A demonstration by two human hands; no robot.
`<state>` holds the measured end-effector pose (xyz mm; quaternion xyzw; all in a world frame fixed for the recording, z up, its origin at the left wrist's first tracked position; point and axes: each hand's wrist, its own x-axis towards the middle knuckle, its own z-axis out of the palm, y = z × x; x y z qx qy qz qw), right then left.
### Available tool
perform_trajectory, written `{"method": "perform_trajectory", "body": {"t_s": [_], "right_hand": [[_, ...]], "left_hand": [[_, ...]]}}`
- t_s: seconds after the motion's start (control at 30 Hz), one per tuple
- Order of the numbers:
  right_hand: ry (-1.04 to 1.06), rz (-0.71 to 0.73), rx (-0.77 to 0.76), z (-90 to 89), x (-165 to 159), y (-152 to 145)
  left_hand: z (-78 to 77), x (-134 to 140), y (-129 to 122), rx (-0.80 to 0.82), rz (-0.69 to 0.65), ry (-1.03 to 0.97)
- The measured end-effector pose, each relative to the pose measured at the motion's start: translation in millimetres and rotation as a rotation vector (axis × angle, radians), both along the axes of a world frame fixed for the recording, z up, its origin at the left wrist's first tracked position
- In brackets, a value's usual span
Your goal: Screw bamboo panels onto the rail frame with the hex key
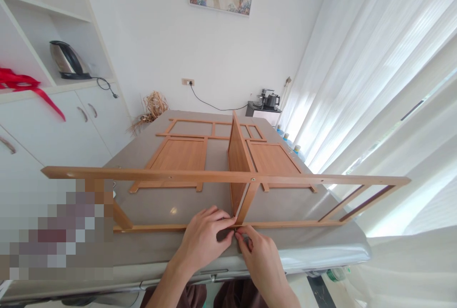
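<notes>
A long ladder-like wooden frame (200, 177) stands on edge across the near side of the table. A brown wooden panel (238, 155) meets it at a crosspiece (247, 203) near the middle, running away from me. My left hand (205, 234) grips the frame's lower rail by that joint, with fingers above and thumb below. Right beside it, my right hand (261, 253) pinches thumb and fingertips together just under the rail. A tiny dark piece shows at those fingertips, too small to name.
Two framed panels (178, 155) (274, 158) and slim frames (196, 128) lie flat on the grey table (217, 198). White cabinets with a kettle (67, 59) stand left; curtains (378, 84) hang right. A pixelated patch covers the lower left.
</notes>
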<state>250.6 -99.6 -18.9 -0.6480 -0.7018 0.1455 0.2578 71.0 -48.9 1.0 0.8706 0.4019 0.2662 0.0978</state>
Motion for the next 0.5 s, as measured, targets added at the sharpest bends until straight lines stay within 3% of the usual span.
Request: {"method": "perform_trajectory", "body": {"t_s": [0.23, 0.5], "right_hand": [[0.005, 0.005, -0.021, 4.6, 1.6, 0.2], [0.093, 0.009, 0.059, 4.3, 6.1, -8.0]], "left_hand": [[1.3, -1.0, -1.2, -0.001, -0.007, -0.007], [1.3, 0.0, -0.6, -0.022, 0.001, 0.008]]}}
